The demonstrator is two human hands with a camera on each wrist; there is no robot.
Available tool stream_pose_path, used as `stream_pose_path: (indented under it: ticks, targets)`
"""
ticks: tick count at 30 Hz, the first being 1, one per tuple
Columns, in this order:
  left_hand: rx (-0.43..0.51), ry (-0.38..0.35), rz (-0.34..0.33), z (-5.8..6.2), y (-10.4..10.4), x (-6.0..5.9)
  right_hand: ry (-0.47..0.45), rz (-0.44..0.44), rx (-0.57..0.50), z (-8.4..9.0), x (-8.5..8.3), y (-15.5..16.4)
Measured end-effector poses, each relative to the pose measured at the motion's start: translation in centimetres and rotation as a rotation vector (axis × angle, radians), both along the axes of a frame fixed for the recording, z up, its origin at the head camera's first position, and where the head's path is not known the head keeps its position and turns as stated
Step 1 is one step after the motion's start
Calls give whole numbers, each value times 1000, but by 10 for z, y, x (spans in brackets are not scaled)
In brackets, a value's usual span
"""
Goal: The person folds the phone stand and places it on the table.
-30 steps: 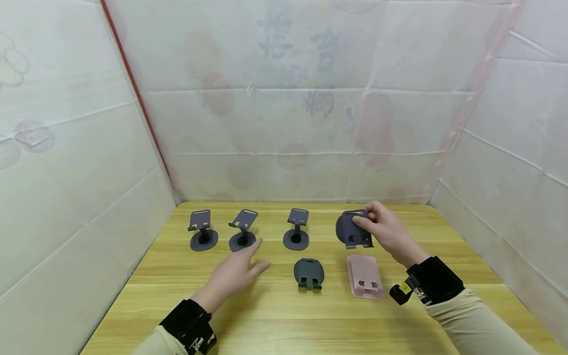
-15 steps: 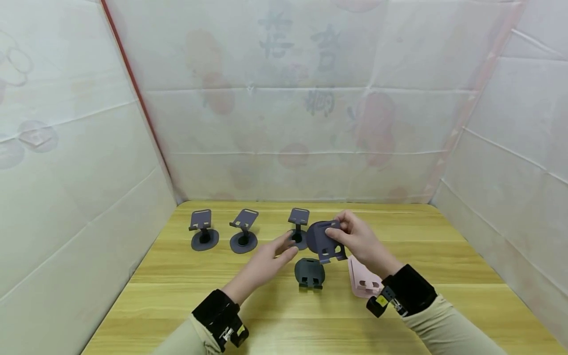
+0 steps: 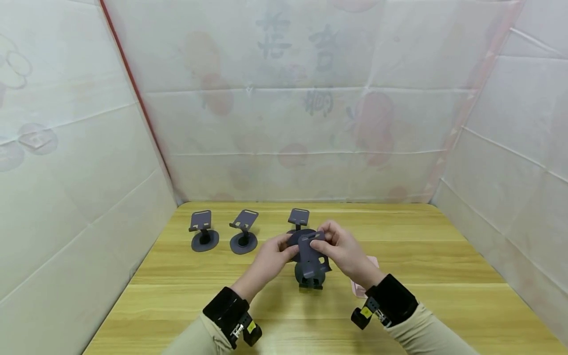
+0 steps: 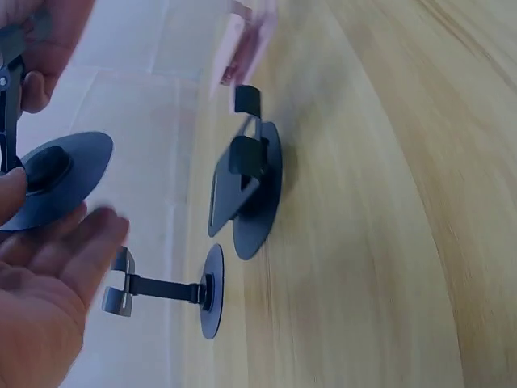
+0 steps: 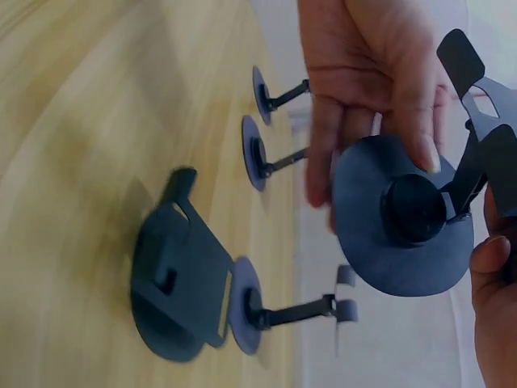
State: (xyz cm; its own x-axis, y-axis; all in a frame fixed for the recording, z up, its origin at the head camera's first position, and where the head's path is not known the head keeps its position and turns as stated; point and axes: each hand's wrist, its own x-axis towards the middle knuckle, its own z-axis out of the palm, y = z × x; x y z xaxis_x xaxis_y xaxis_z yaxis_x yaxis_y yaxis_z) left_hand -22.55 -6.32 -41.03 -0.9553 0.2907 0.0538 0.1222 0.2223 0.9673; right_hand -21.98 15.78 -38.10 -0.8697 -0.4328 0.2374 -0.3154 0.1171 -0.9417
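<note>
Both hands hold a dark purple-grey folding phone stand (image 3: 312, 254) above the table, its plate swung partly away from its rounded base (image 5: 363, 230). My left hand (image 3: 268, 259) pinches the edge of that base between thumb and fingers, as the left wrist view also shows. At the plate's upper edge, my right hand (image 3: 343, 249) grips with thumb in front and fingers behind. Under the held stand in the head view is a folded dark green-grey phone stand (image 5: 190, 267), partly covered. A pink folded phone stand (image 3: 359, 288) lies right of it, mostly behind my right hand.
Three dark phone stands stand unfolded along the back: one at left (image 3: 201, 222), one beside it (image 3: 244, 219), and one behind the hands (image 3: 299, 217). The wooden table (image 3: 168, 296) is bordered by pale sheet walls (image 3: 284, 177).
My right hand has carried the stand left and nearer, over the green-grey one. My left hand, free before, has moved right and taken hold of its base. The plate has opened away from the base.
</note>
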Motion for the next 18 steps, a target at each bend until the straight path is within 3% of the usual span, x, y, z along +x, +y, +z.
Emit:
stream_pose_path:
  ticks: [4,11,18]
  targets:
    - [105,-36,16,-1,0,0,10,16,-48,-6,4,-5]
    - [125,29,78,-1,-2,3,12,4,-67,-9,10,-10]
    - [160,116,123,1,-2,3,81,-17,-55,-12,14,-12]
